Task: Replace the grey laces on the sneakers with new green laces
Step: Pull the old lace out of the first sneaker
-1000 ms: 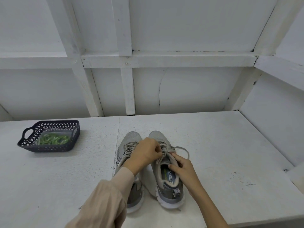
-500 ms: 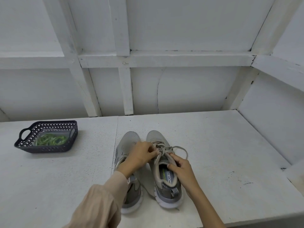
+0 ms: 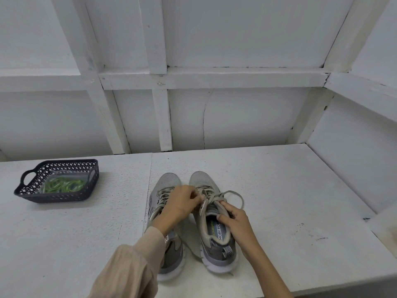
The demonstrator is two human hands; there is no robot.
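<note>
Two grey sneakers stand side by side on the white table, toes pointing away: the left sneaker and the right sneaker. Both carry grey laces; a loop of the right one's lace hangs off to the right. My left hand reaches across the left sneaker and pinches the lace at the right sneaker's tongue. My right hand grips the right sneaker's collar, thumb inside the opening. Green laces lie in a clear bag in a dark basket at the far left.
The white table ends at a white framed wall behind and a raised white ledge on the right. Its front edge runs just below the sneakers' heels.
My left hand has slid slightly back and left along the right sneaker's lacing, still pinching the lace. The right hand stays on the collar. The view has shifted a little.
</note>
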